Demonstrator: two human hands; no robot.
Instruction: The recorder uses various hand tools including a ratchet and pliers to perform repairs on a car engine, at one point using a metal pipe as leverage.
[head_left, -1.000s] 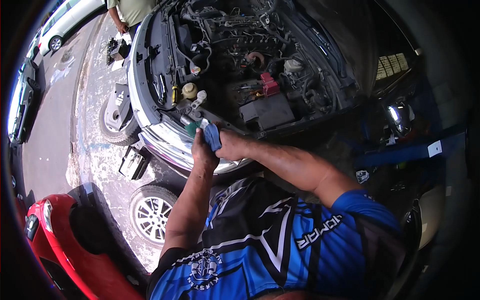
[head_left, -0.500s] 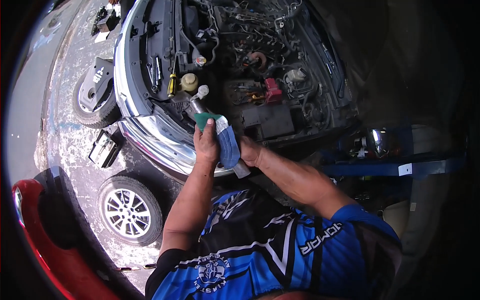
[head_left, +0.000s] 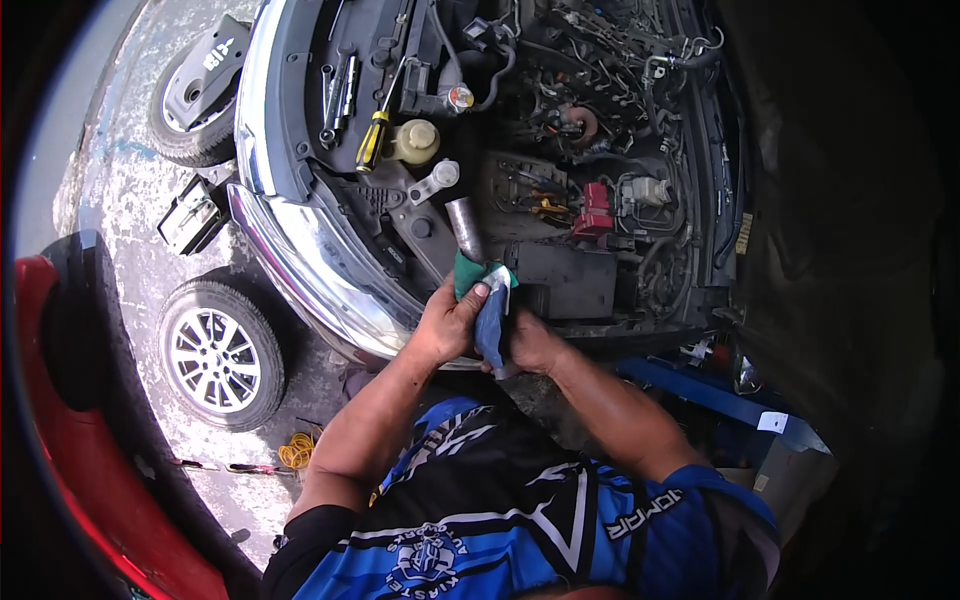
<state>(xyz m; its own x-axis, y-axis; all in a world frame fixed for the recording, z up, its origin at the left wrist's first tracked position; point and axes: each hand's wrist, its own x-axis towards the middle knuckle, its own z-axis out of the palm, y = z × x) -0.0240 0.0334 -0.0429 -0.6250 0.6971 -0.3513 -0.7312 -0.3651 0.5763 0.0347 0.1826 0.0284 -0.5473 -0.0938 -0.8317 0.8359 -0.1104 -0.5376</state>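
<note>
Since the earlier frame both hands have shifted right, closer to the black battery cover. A metal tube [head_left: 464, 228] sticks up from a green-and-blue rag [head_left: 487, 300], just above the front edge of the open engine bay [head_left: 560, 150]. The left hand [head_left: 447, 325] has its fingers clenched on the rag around the tube's lower end. The right hand [head_left: 532, 345] is just beside it, touching the rag; whether it grips cannot be told. A yellow-handled screwdriver [head_left: 372, 140] lies in the bay's left part. A loose wheel [head_left: 222, 352] lies on the floor well left of the bay.
</note>
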